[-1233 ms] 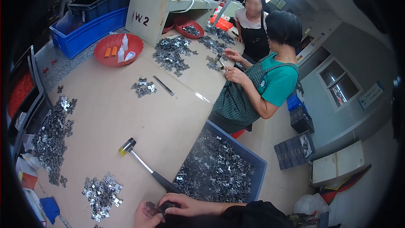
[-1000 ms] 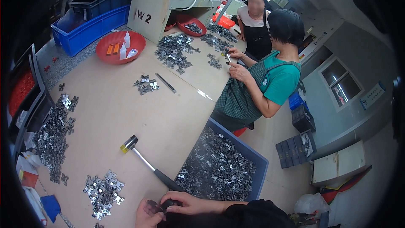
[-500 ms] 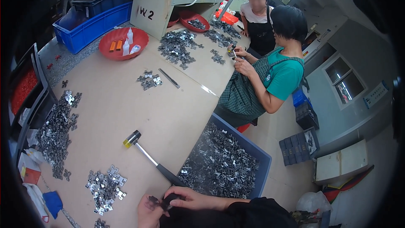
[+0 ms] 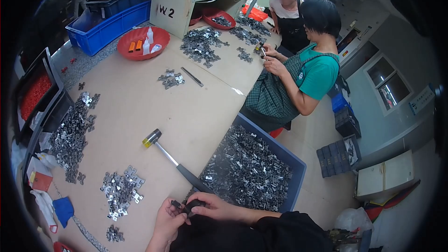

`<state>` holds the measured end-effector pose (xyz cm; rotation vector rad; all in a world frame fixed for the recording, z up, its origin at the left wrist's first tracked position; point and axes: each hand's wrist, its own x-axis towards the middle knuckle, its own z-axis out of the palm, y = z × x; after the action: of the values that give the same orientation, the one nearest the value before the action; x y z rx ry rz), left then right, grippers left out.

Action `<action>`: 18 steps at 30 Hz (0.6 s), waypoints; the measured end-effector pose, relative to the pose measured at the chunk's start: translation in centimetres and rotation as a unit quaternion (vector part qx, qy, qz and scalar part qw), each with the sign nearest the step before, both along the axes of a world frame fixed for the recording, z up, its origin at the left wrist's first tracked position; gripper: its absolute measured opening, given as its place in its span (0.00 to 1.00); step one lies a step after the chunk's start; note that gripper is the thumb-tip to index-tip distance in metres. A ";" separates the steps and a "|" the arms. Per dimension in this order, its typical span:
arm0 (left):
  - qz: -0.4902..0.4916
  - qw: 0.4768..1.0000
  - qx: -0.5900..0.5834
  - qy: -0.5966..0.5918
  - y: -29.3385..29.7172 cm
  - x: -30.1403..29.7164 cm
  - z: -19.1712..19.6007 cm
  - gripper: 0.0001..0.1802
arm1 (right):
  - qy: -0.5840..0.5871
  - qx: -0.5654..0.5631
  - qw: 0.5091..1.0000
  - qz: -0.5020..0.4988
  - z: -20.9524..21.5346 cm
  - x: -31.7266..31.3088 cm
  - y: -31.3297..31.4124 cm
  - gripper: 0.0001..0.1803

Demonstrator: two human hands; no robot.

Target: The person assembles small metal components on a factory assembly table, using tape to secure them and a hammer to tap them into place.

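Left hand: the left hand [image 4: 169, 219] is over the bench [image 4: 140, 107] near its right edge, fingertips pinched on a small dark piece [image 4: 176, 204].
Right hand: the right hand [image 4: 210, 206] is just beside it, fingers curled and clamped on a black piece [image 4: 194, 204]; I cannot tell whether the two pieces are joined.
Hammer: the hammer [image 4: 187, 174] lies aslant, its black-and-yellow head toward the bench's middle, its handle end at the right edge near the right hand.
Bin: a grey-blue bin [image 4: 298, 184], full of dark metal parts [image 4: 252, 168], stands against the bench's right edge.
Loose plates: a near heap of metal plates [image 4: 122, 191] lies left of the hands, a smaller cluster [image 4: 114, 234] below it; a long heap [image 4: 72, 137] runs along the left edge.
Farther along: a few plates [image 4: 171, 79] lie beside a thin metal bar [image 4: 192, 77]; a red bowl [image 4: 161, 36] holding white bottles [image 4: 146, 46] sits by the far left edge.
Co-worker: a person in a green shirt [image 4: 322, 77] works at the right edge, well apart from the hands.
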<state>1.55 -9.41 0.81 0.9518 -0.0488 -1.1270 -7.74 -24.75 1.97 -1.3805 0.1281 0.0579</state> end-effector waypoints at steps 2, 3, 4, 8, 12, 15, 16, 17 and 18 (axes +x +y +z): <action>-0.007 1.000 -0.007 -0.002 0.0 -0.1 -0.1 0.15 | -0.006 -0.006 1.000 0.004 0.1 -0.2 0.1 0.12; -0.004 1.000 0.002 -0.013 0.0 -0.1 -0.1 0.14 | 0.000 0.044 0.999 0.007 0.2 -0.2 0.2 0.11; -0.003 1.000 0.011 -0.023 -0.1 -0.2 -0.1 0.13 | 0.006 0.094 0.996 0.009 0.3 -0.3 0.2 0.11; -0.002 0.999 0.012 -0.030 -0.5 -0.2 0.5 0.12 | -0.019 0.047 0.999 -0.014 0.2 -0.5 0.1 0.11; 0.008 0.999 -0.005 -0.042 -0.7 -0.4 1.6 0.11 | -0.005 0.003 1.000 -0.004 -0.1 -0.8 -0.1 0.12; 0.004 0.998 -0.001 -0.061 -0.6 -0.7 1.4 0.11 | -0.006 0.022 1.000 -0.004 0.0 -1.0 0.2 0.12; 0.001 0.998 -0.006 -0.058 -0.6 -0.7 1.2 0.11 | -0.002 0.029 1.000 -0.004 0.0 -1.1 0.3 0.12; 0.003 0.998 -0.006 -0.058 -0.7 -0.5 1.1 0.11 | -0.001 0.029 1.000 -0.003 -0.1 -0.9 0.1 0.12; 0.000 0.999 -0.008 -0.051 -0.8 -0.4 1.1 0.11 | 0.002 0.030 1.000 -0.006 -0.2 -0.9 0.1 0.12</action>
<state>1.19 -10.25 1.92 0.9940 -0.1407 -1.0755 -8.68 -24.67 1.76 -1.3198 0.1370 0.0540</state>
